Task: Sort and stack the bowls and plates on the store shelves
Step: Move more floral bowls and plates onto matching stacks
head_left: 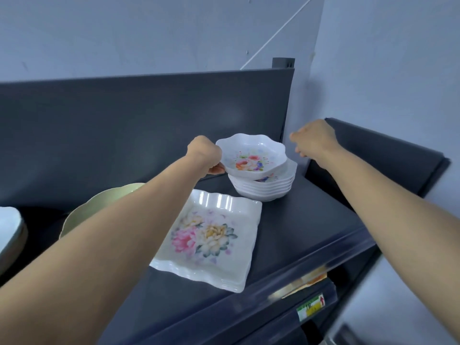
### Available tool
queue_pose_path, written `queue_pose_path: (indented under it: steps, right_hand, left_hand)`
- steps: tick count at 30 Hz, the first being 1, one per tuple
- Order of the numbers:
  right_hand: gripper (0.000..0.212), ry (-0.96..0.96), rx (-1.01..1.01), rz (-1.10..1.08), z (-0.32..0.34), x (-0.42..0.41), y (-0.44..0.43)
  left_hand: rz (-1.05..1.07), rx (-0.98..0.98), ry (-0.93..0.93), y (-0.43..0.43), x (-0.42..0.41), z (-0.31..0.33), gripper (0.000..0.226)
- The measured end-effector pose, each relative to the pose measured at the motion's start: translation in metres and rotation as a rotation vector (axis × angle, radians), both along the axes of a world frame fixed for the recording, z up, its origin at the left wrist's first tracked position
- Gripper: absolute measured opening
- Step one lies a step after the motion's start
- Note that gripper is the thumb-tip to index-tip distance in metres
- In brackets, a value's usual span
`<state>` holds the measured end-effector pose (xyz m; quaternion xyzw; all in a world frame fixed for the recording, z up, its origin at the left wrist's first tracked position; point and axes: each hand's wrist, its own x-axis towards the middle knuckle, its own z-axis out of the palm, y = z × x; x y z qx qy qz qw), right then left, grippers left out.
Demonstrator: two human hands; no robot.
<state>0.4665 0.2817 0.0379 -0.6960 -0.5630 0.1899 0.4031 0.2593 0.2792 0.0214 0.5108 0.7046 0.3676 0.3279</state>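
Nearest the camera, the front lip of the dark grey metal shelf [293, 235] carries clear price-label strips [311, 305] with a yellow and green tag. On the shelf top lies a low stack of square white plates with wavy rims and a pink and cream flower print [211, 240], partly crossed by the left forearm. To its left a pale green round scalloped dish [99, 205] shows from under that arm, and a white dish edge [10, 227] sits at the far left border. Farther back stands a stack of white scalloped bowls with a floral print [263, 190]. The top floral bowl [251, 155] rests tilted and off-centre on that stack, and the left hand [205, 153] pinches its left rim, thumb underneath. The right hand [315, 139] hovers just right of the bowls, apart from them, fingers loosely curled and holding nothing. Behind everything rises the shelf's dark back panel [139, 120] against a pale blue-grey wall [149, 33].
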Motion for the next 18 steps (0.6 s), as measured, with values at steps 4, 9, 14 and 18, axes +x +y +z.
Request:
queue_pose_path:
  steps: [4,9,14,18]
  right_hand:
    - [0.024,-0.016,-0.026,0.061,0.000,0.003,-0.005]
    - [0.034,-0.032,-0.042,0.094,-0.002,-0.004,-0.010]
    - [0.032,-0.060,-0.061,0.158,-0.002,-0.028,-0.008]
    - [0.032,-0.064,-0.007,0.243,0.005,-0.074,-0.006]
  left_hand:
    - [-0.026,-0.049,-0.058,0.016,0.016,-0.008,0.019]
    - [-0.061,-0.089,-0.060,0.021,0.020,-0.016,0.023]
    - [-0.120,-0.062,-0.019,0.013,0.005,-0.018,0.031]
    - [-0.133,-0.049,0.030,-0.010,-0.036,-0.008,0.024]
